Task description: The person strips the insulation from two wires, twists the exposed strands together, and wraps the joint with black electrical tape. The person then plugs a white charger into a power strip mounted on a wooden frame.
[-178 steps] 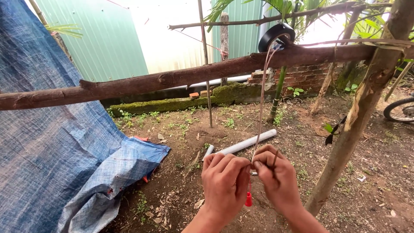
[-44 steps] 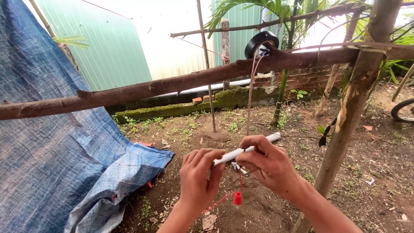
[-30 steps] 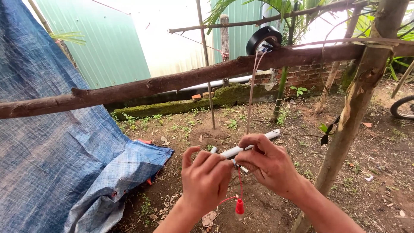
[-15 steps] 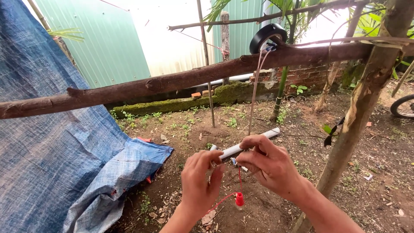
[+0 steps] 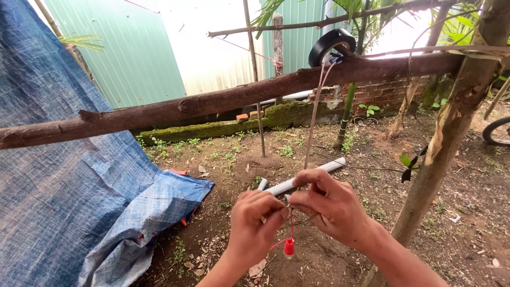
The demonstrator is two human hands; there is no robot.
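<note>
Both my hands meet low in the middle of the head view, fingertips pinched together. My left hand (image 5: 256,220) and my right hand (image 5: 330,204) grip thin wires (image 5: 314,119) that hang down from a black roll of tape (image 5: 330,45) resting on a rough wooden pole (image 5: 212,103). A red wire with a small red cap (image 5: 288,248) dangles just below my fingers. The joint between my fingertips is hidden.
A blue tarp (image 5: 64,191) hangs over the pole at left and piles on the dirt. A white pipe (image 5: 305,178) lies on the ground behind my hands. A slanted tree trunk (image 5: 451,133) stands at right, a bicycle wheel (image 5: 496,132) at far right, green metal sheeting (image 5: 138,53) behind.
My hands stay pinched on the wires and have shifted slightly. The red cap hangs a little lower under my fingers. The view has tilted a bit.
</note>
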